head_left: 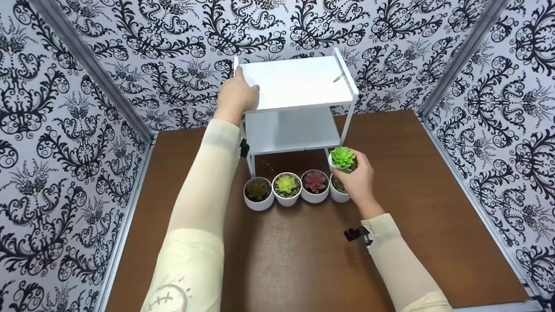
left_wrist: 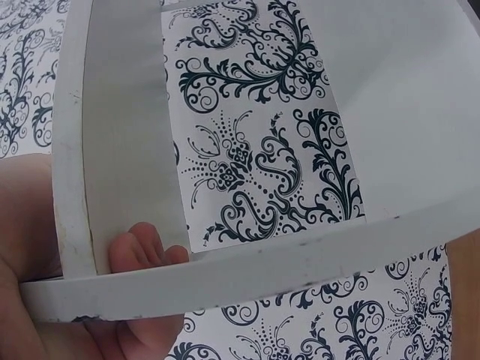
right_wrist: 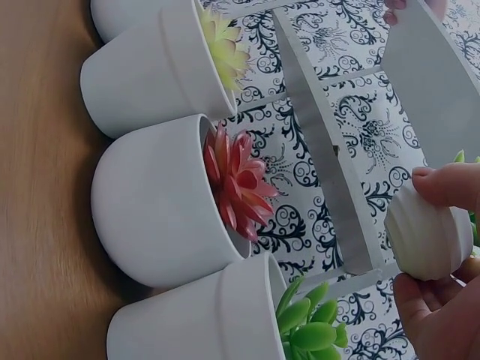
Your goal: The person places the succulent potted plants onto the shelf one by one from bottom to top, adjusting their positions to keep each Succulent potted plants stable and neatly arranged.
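My left hand (head_left: 236, 96) grips the left side of a white two-tier shelf (head_left: 299, 82); in the left wrist view, its fingers (left_wrist: 135, 251) curl around a corner of the frame. My right hand (head_left: 360, 180) holds a small potted succulent (head_left: 342, 157), bright green, above the right end of a row of pots. The right wrist view shows its ridged white pot (right_wrist: 424, 232) between thumb and fingers. Below stand a dark succulent pot (head_left: 259, 204), a yellow-green one (head_left: 287, 201), a red one (head_left: 315, 198) and a green one (right_wrist: 195, 322), partly hidden by the hand in the head view.
The shelf's lower tier (head_left: 290, 130) lies behind the row of pots. A brown wooden table (head_left: 286, 260) carries everything. Patterned black-and-white walls (head_left: 173, 56) with grey metal edges (head_left: 95, 69) enclose the back and sides.
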Demonstrator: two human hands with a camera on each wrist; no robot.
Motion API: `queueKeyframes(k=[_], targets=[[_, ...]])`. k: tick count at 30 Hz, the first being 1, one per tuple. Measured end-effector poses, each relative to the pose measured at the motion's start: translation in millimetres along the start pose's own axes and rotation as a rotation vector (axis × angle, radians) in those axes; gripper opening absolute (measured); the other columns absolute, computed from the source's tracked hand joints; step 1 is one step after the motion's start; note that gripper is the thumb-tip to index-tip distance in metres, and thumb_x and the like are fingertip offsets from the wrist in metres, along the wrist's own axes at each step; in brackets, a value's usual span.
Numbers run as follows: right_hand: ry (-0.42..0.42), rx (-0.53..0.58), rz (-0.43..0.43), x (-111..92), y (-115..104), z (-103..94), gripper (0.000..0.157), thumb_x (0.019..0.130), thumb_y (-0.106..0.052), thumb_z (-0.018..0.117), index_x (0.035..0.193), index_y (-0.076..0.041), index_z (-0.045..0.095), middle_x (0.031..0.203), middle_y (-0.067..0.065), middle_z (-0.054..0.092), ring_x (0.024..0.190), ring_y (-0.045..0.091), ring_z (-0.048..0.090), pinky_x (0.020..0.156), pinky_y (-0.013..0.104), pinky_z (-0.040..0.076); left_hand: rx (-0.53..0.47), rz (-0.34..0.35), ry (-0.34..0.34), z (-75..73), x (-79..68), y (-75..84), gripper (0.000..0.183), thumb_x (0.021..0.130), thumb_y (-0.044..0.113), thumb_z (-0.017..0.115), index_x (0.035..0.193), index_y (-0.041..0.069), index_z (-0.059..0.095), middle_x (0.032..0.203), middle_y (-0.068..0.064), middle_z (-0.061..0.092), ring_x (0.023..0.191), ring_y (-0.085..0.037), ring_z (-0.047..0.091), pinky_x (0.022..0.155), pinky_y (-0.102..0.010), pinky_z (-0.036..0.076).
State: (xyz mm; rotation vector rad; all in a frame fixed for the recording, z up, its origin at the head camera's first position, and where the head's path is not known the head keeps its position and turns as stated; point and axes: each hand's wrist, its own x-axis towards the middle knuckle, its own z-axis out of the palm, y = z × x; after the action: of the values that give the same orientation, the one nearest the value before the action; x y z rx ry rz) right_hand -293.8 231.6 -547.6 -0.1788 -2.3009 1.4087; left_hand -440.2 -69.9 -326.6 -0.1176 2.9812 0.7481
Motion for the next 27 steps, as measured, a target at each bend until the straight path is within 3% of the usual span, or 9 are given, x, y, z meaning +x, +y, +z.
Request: queueKeyframes(k=[27], targets=[[0.016,-0.023,0.012,15,-4,13.6,0.07,0.077,-0.017,0.095,0.139,-0.004,0.065,0.137,0.018,0.068,0.133,0.035,0.062,0.12,0.05,0.046,0.032,-0.012,0.011,2.8,2.2,0.6,0.085,0.108,0.045,0.05,0.173,0.013,0.004,0.166,-0.021,0.045,0.148,-0.035,0.052,0.124,-0.046,0.044]])
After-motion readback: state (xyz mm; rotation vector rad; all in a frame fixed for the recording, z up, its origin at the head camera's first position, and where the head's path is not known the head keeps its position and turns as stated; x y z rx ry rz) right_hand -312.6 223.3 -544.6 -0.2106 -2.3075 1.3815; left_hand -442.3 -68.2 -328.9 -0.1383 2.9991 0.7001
